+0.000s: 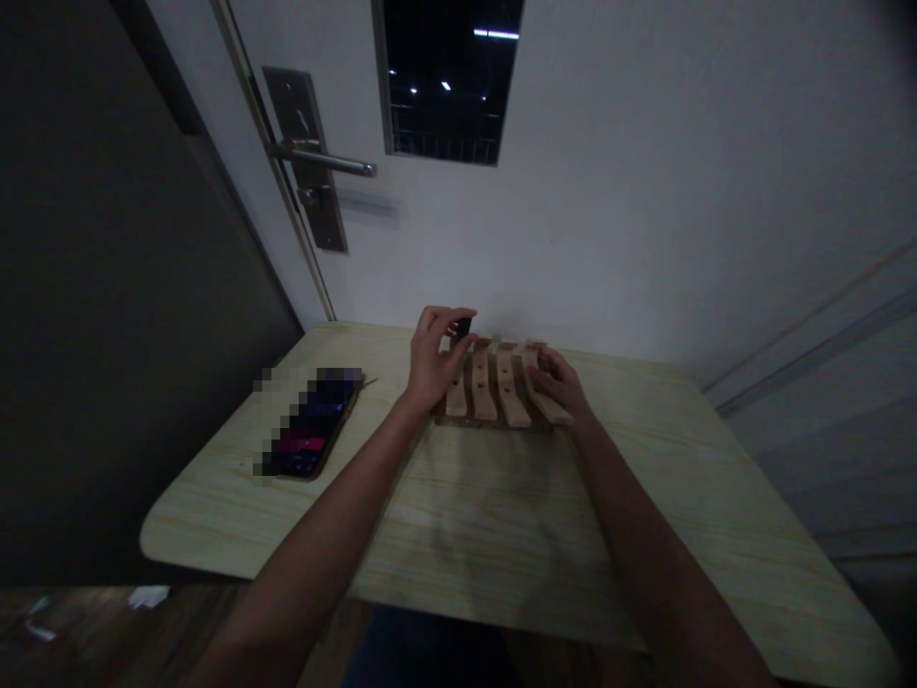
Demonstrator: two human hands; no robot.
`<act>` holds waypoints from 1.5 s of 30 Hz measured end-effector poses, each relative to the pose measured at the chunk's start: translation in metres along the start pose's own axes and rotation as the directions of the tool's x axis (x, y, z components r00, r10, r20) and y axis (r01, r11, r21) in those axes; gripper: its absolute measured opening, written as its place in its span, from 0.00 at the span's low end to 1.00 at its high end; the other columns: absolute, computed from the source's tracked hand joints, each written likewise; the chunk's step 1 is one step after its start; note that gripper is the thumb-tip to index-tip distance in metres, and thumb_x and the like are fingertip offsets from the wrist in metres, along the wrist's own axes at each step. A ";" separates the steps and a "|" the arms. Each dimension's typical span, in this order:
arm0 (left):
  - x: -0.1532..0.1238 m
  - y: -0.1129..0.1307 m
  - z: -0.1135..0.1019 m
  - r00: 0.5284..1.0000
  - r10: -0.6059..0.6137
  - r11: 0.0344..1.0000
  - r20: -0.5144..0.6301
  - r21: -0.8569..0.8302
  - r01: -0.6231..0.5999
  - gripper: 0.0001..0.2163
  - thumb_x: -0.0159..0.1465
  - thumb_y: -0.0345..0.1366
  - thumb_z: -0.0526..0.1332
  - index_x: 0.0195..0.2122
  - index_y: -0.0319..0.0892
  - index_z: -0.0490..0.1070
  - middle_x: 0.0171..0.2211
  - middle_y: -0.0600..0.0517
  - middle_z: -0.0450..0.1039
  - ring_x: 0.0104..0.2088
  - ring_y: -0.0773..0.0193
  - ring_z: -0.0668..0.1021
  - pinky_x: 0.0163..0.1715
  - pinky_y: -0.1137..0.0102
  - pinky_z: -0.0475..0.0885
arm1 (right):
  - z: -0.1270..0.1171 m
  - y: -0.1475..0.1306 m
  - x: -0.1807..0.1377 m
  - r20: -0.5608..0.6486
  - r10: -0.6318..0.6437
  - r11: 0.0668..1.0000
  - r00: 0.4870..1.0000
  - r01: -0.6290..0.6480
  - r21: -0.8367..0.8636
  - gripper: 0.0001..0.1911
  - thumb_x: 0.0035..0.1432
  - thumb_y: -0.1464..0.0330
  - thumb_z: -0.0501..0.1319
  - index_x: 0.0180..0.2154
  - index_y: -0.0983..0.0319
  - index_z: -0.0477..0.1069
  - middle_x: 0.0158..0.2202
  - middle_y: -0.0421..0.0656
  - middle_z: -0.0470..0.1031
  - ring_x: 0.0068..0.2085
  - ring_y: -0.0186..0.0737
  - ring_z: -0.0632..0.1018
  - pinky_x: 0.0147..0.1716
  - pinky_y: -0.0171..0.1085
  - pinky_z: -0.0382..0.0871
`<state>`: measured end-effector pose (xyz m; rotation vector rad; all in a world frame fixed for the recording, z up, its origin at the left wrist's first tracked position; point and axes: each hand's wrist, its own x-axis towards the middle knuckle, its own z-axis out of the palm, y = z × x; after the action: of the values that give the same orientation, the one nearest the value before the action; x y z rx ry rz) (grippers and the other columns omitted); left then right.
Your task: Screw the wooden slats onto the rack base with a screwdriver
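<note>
A small wooden rack (482, 397) sits on the table in front of me, with several curved upright slats in a row on a darker base. My left hand (431, 361) is at its left end, thumb and fingers closed on a small black piece (463, 328) held just above the leftmost slat. Small dark holes show on the front of the middle slats. At the right end, my right hand (561, 384) grips the rightmost slat (543, 394), its fingers partly hidden behind the wood.
On the left of the light wooden table (458, 535) lies a phone (315, 430), partly pixelated, with a thin pin-like thing (369, 383) beside it. Behind the table stands a white door with a metal handle (322, 161) and a dark window (451, 86).
</note>
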<state>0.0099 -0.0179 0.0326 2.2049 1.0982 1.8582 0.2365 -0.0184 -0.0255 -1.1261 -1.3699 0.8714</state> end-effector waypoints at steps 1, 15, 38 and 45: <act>-0.001 -0.001 0.000 1.000 0.010 1.000 -0.005 -0.006 -0.010 0.11 0.64 0.40 0.59 0.46 0.44 0.69 0.39 0.50 0.68 0.38 0.67 0.72 0.38 0.71 0.71 | 0.001 0.000 0.000 0.003 -0.001 1.000 1.000 0.001 -0.004 0.24 0.44 0.55 0.66 0.42 0.58 0.68 0.46 0.47 0.74 0.47 0.46 0.74 0.50 0.49 0.66; -0.004 -0.007 0.001 0.998 0.016 0.997 -0.061 -0.079 -0.021 0.16 0.59 0.42 0.64 0.47 0.46 0.70 0.38 0.51 0.66 0.36 0.68 0.71 0.34 0.72 0.71 | 0.003 0.003 0.000 0.028 -0.024 1.000 0.999 0.024 0.000 0.24 0.45 0.53 0.66 0.43 0.57 0.68 0.47 0.46 0.74 0.48 0.47 0.74 0.51 0.49 0.66; -0.006 -0.011 0.000 0.997 0.003 0.999 -0.079 -0.052 -0.007 0.12 0.62 0.38 0.62 0.47 0.46 0.69 0.37 0.51 0.65 0.34 0.68 0.70 0.35 0.71 0.72 | 0.001 0.007 0.005 0.036 -0.009 1.000 0.999 0.009 -0.007 0.24 0.43 0.53 0.65 0.40 0.56 0.68 0.46 0.47 0.73 0.47 0.47 0.74 0.50 0.50 0.67; -0.010 -0.012 0.000 0.998 0.056 0.997 0.017 -0.060 -0.055 0.17 0.69 0.38 0.48 0.58 0.46 0.60 0.46 0.46 0.70 0.43 0.63 0.73 0.44 0.65 0.71 | 0.003 0.003 0.002 0.025 0.020 1.000 1.000 -0.020 0.010 0.25 0.42 0.55 0.66 0.42 0.57 0.67 0.47 0.47 0.72 0.48 0.47 0.74 0.51 0.49 0.66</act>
<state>0.0035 -0.0143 0.0190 2.2379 0.9755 1.8617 0.2342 -0.0152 -0.0286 -1.1263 -1.3748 0.9082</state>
